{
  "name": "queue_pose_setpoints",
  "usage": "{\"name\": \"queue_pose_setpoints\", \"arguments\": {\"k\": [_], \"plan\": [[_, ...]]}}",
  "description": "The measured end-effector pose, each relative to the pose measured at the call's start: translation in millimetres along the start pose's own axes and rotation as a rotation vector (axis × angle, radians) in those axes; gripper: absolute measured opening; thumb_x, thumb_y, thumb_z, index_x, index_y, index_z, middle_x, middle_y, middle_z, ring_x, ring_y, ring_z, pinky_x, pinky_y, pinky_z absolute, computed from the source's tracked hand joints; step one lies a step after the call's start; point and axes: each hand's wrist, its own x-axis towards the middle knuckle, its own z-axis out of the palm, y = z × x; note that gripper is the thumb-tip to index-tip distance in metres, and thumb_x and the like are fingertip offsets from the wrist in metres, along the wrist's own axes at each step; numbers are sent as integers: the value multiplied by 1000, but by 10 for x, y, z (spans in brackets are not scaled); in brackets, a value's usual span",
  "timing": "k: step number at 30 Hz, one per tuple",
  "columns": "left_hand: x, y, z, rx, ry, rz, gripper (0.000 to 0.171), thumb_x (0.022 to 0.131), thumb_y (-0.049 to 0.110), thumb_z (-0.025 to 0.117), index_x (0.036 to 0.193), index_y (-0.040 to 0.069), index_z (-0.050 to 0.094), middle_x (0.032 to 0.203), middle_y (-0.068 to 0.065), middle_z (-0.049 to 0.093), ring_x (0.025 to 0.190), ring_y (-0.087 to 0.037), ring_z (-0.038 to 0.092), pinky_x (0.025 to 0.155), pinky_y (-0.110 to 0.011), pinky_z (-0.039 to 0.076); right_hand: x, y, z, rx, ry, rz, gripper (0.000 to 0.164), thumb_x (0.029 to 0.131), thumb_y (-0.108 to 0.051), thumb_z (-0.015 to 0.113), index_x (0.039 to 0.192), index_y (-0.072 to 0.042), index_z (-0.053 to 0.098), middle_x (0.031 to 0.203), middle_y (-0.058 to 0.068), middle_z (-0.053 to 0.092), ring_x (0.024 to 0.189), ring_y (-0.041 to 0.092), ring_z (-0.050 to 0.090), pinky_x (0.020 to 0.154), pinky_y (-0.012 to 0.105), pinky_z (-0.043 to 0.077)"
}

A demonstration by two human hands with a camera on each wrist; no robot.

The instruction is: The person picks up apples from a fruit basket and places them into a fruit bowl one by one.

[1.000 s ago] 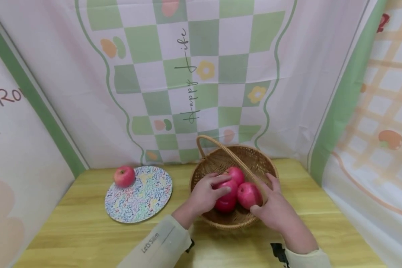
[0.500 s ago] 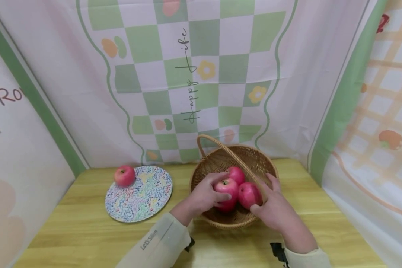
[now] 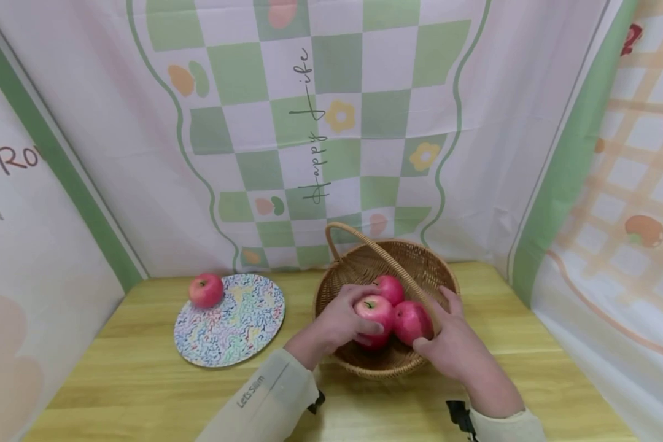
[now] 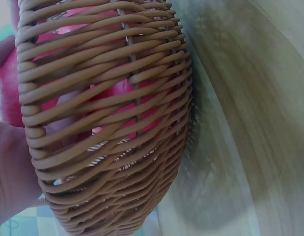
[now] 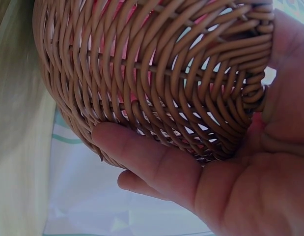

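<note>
Inside the brown wicker basket point(image 3: 364, 371), my left hand point(image 3: 334, 320) grips a red apple point(image 3: 377, 310) with thumb and fingers around its sides, stem facing up. Another apple point(image 3: 390, 287) lies behind it and one more apple point(image 3: 412, 321) to its right, by the basket handle. My right hand point(image 3: 454, 347) holds the basket at its right rim. In the right wrist view, fingers point(image 5: 152, 160) lie along the outside of the weave. From the left wrist, the basket wall point(image 4: 102, 113) hides much of the left hand's grasp and the fruit.
To the left, a round board point(image 3: 229, 325) with a multicolored pattern lies on the wooden table point(image 3: 127, 380), bearing a single apple point(image 3: 206, 290) near its back left edge. The basket's arched handle point(image 3: 376, 248) crosses above the opening. A printed cloth point(image 3: 287, 153) hangs behind the table.
My left fingers have shifted from lying over the apple to around its side, and its stem has come into view. The right hand and basket have stayed put.
</note>
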Motion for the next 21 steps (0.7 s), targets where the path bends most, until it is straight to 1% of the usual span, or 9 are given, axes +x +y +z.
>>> {"name": "queue_pose_setpoints", "arguments": {"k": [2,9,13,18,21], "plan": [[-2,5,-15,-43,-3,-7,68,73,-12,80,135,10,61,137,-4,36,107,-30,56,65,-45,61,1,-2,2,5,1,1,89,77,-11,74,156,-6,32,157,26,3,108,45,57,82,48,50],[-7,1,-57,-88,-22,3,68,75,-11,78,137,9,59,139,-6,33,103,-32,59,66,-49,60,-6,-15,5,13,-2,7,89,78,-11,74,156,-8,31,158,25,3,110,47,56,84,50,50],[-16,17,-78,-126,-31,-7,65,76,-11,76,136,8,59,141,-7,30,102,-34,59,66,-50,60,-8,-10,7,15,4,0,89,78,-10,74,156,-7,32,157,26,3,111,48,55,86,51,50],[-79,107,-99,-147,-19,-19,63,75,-11,76,133,9,61,143,-9,30,104,-36,58,68,-52,60,-9,-1,9,20,7,-3,89,77,-10,74,156,-8,32,158,26,3,112,48,55,86,51,50],[-130,167,-110,-156,-13,-9,62,75,-12,75,131,9,62,140,-9,32,105,-36,58,67,-52,60,-9,6,7,22,8,-8,90,78,-10,74,157,-9,31,158,26,2,111,47,55,85,50,50]]}}
